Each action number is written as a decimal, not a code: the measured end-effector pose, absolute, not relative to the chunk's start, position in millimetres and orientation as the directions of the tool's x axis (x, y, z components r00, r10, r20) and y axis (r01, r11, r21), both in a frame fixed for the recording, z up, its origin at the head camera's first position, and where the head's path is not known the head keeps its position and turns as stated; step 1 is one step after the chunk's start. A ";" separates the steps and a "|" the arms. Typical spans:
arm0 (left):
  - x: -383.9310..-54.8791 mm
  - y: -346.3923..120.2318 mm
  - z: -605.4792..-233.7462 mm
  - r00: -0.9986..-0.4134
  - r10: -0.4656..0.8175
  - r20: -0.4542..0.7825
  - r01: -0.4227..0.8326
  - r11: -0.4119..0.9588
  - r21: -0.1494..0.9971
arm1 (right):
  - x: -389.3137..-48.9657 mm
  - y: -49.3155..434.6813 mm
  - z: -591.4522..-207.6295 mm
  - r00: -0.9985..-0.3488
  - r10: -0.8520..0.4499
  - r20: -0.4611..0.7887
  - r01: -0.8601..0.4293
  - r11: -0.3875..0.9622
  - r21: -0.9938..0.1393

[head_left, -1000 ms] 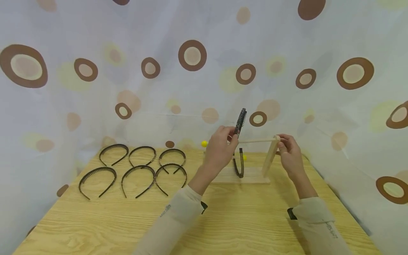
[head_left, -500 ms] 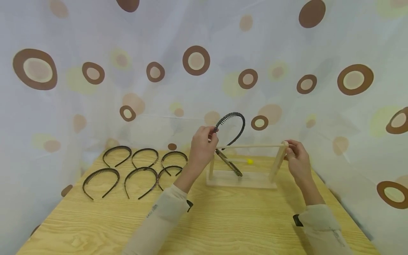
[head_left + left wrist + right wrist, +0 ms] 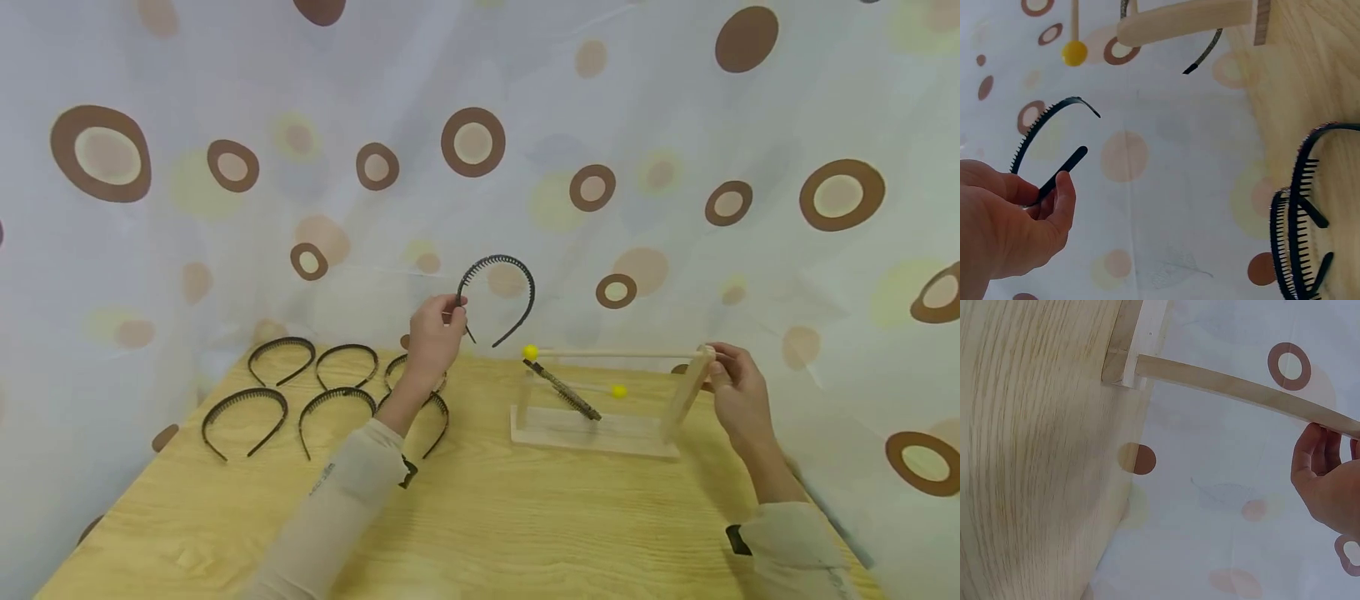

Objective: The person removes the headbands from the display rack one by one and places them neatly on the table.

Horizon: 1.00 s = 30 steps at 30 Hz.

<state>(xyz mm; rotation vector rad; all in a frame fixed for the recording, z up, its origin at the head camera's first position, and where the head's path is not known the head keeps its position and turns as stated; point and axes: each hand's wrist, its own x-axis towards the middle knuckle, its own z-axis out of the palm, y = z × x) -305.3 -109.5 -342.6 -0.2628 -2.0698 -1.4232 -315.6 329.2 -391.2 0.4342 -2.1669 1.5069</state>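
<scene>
My left hand [image 3: 435, 337] pinches one leg of a dark toothed headband [image 3: 532, 287], holding it raised, arch up, left of a pale wooden stand [image 3: 596, 448]. The left wrist view shows thumb and fingers around the lower leg of this headband [image 3: 1032, 134]. A second, speckled headband [image 3: 572, 396] hangs slanted on the stand. Two rods run sideways, each tipped with a yellow ball [image 3: 531, 352]. At the top of the stand's right upright [image 3: 686, 396], my right hand [image 3: 742, 404] grips the wood. In the right wrist view its fingers curl at the upright [image 3: 1241, 390].
Several dark headbands [image 3: 243, 397] lie in two rows on the left of the wooden table [image 3: 480, 517]; my left forearm overlaps the rightmost ones. A patterned curtain [image 3: 390, 75] stands behind the table and along its sides.
My left hand has moved left, away from the stand, with its headband now turned to show its full arch. The hanging headband has swung to a slant. My right hand keeps hold of the upright.
</scene>
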 end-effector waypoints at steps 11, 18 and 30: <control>-345.8 -109.9 -389.0 -0.984 -0.091 0.151 0.125 0.243 0.962 | -310.9 365.0 -395.3 -0.852 0.071 0.519 -0.470 0.336 -0.817; -356.0 -107.6 -412.9 -0.990 -0.127 0.059 0.021 0.279 0.960 | -305.7 375.8 -398.7 -0.856 0.084 0.510 -0.445 0.383 -0.810; -361.3 -116.6 -426.5 -0.995 -0.093 -0.022 -0.065 0.483 0.873 | -297.3 381.9 -398.6 -0.850 0.085 0.520 -0.475 0.305 -0.825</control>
